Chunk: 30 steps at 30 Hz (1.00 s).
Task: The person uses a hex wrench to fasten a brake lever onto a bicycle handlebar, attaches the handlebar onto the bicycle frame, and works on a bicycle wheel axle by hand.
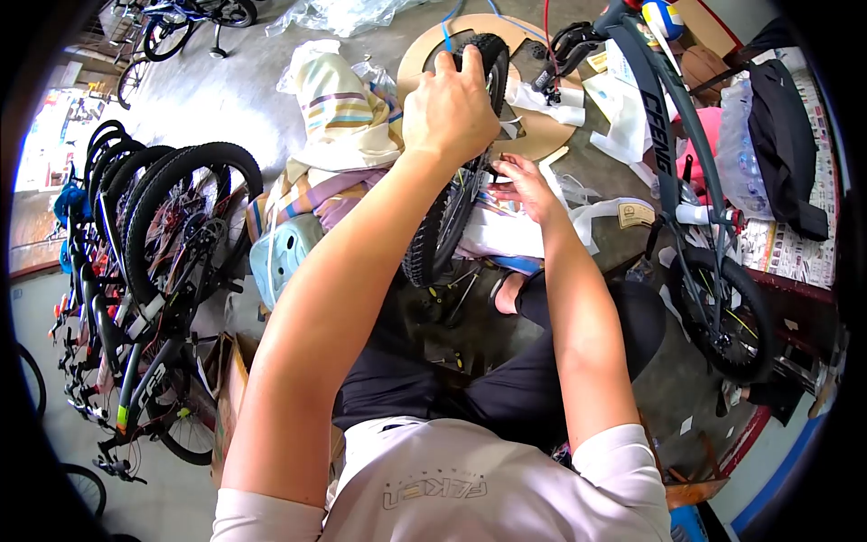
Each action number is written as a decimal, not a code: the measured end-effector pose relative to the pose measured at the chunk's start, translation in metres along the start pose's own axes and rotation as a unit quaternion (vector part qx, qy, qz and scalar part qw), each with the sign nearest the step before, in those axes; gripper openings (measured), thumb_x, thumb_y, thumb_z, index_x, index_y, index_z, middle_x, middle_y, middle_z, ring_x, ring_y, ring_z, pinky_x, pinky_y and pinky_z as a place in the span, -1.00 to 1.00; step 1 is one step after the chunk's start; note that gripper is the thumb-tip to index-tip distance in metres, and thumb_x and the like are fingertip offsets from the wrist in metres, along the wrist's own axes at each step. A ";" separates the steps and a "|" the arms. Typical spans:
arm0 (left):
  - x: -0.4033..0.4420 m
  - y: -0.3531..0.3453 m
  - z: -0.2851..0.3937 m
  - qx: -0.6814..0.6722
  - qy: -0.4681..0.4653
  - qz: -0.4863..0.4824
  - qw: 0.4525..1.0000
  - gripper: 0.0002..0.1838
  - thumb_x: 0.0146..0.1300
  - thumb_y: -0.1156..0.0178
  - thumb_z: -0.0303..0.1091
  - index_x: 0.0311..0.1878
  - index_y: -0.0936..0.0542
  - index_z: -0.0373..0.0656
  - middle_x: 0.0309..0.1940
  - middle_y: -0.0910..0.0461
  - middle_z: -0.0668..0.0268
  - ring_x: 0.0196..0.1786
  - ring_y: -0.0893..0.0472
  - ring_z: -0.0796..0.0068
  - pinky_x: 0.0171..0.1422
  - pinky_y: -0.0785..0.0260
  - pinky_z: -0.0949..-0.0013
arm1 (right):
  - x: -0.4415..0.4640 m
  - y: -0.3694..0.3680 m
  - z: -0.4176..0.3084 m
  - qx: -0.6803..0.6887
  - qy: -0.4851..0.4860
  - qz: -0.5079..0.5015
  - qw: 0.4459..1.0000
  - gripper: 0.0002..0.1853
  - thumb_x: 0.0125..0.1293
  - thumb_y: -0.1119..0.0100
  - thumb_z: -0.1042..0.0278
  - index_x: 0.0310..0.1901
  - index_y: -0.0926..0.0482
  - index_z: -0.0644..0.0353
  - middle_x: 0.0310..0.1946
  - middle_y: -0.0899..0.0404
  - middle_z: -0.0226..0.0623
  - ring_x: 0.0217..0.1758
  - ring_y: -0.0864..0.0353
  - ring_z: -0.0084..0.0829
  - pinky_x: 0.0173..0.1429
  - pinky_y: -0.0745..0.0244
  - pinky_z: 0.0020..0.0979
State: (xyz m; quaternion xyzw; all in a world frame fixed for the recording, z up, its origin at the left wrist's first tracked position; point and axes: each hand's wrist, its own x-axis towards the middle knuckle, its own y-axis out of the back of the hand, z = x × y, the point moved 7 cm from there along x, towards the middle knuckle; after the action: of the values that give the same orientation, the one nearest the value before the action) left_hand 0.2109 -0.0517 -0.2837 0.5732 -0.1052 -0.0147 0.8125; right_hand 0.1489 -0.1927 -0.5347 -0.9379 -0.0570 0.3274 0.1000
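Note:
A bicycle wheel with a knobby black tyre stands on edge in front of me, between my legs. My left hand is wrapped over the upper part of its tyre, knuckles toward me. At the right side of the wheel, close to its middle, my right hand has its thumb and fingers bent together; whatever is between them is too small to tell. Behind the wheel lies a large round piece of cardboard on the floor. Several tools, one a screwdriver, lie below the wheel.
Several bicycles stand packed together at my left. A dark bicycle frame with a wheel leans at my right. Striped cloth and a light blue plastic stool are left of the wheel. A black bag rests at far right.

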 end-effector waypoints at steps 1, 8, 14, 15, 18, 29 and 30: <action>-0.001 0.001 -0.001 0.005 -0.002 0.007 1.000 -0.49 0.15 -0.16 -0.42 0.21 -0.43 -0.29 0.02 -0.54 -0.19 -0.01 -0.66 -0.23 0.01 -0.58 -0.07 | -0.001 -0.001 -0.002 0.001 -0.003 -0.004 1.000 -0.45 0.35 -0.31 0.16 0.29 -0.42 0.16 0.01 -0.64 -0.29 -0.21 -0.74 -0.43 -0.12 -0.64 -0.41; 0.002 -0.002 0.008 -0.021 -0.012 0.029 0.999 -0.52 0.11 -0.17 -0.43 0.15 -0.45 -0.30 -0.01 -0.54 -0.19 -0.02 -0.67 -0.19 -0.01 -0.59 -0.06 | 0.016 0.011 0.011 0.052 0.035 -0.050 0.997 -0.43 0.39 -0.27 0.23 0.36 -0.36 0.17 0.07 -0.61 -0.26 -0.15 -0.75 -0.38 -0.08 -0.69 -0.43; 0.001 -0.004 0.022 -0.017 -0.014 0.026 0.999 -0.55 0.08 -0.21 -0.43 0.09 -0.47 -0.27 -0.01 -0.53 -0.17 -0.02 -0.67 -0.16 -0.02 -0.59 -0.03 | 0.007 0.015 0.014 0.063 -0.003 0.003 0.998 -0.36 0.29 -0.39 0.20 0.33 -0.33 0.10 0.03 -0.59 -0.27 -0.10 -0.69 -0.38 -0.10 -0.66 -0.36; 0.001 -0.003 0.021 -0.016 -0.013 0.025 0.999 -0.55 0.08 -0.21 -0.43 0.09 -0.47 -0.27 -0.01 -0.53 -0.17 -0.02 -0.67 -0.16 -0.02 -0.59 -0.03 | 0.007 0.011 0.014 0.063 -0.004 0.001 0.998 -0.36 0.29 -0.39 0.20 0.33 -0.33 0.10 0.03 -0.59 -0.27 -0.10 -0.69 -0.38 -0.10 -0.66 -0.36; 0.004 -0.005 0.015 -0.015 -0.007 0.016 1.000 -0.52 0.09 -0.21 -0.41 0.13 -0.47 -0.27 0.00 -0.53 -0.16 -0.02 -0.67 -0.17 0.00 -0.59 -0.03 | 0.012 0.010 0.004 0.001 0.037 0.020 0.999 -0.38 0.29 -0.39 0.24 0.29 -0.30 0.10 -0.01 -0.51 -0.19 -0.21 -0.68 -0.30 -0.13 -0.67 -0.32; 0.004 0.002 -0.019 -0.003 0.019 -0.002 1.000 -0.46 0.24 -0.17 -0.26 0.30 -0.41 -0.16 0.11 -0.56 -0.11 0.10 -0.64 -0.17 0.14 -0.51 -0.07 | 0.007 0.072 0.058 0.090 -0.011 0.118 0.989 -0.54 0.31 -0.29 0.30 0.20 -0.37 -0.01 -0.06 -0.52 -0.30 -0.12 -0.60 -0.36 -0.18 -0.67 -0.21; 0.004 0.002 -0.026 0.012 0.037 -0.012 0.999 -0.38 0.30 -0.19 -0.16 0.41 -0.36 -0.08 0.17 -0.56 -0.05 0.15 -0.62 -0.12 0.22 -0.47 -0.04 | 0.011 0.071 0.052 0.086 -0.011 0.115 0.990 -0.54 0.31 -0.29 0.30 0.20 -0.37 -0.01 -0.06 -0.52 -0.30 -0.12 -0.60 -0.36 -0.18 -0.67 -0.21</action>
State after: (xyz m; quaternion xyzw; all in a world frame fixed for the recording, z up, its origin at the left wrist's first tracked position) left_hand 0.2190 -0.0273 -0.2900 0.5844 -0.0682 -0.0021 0.8086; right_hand 0.1279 -0.2522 -0.5978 -0.9226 0.0786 0.3503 0.1411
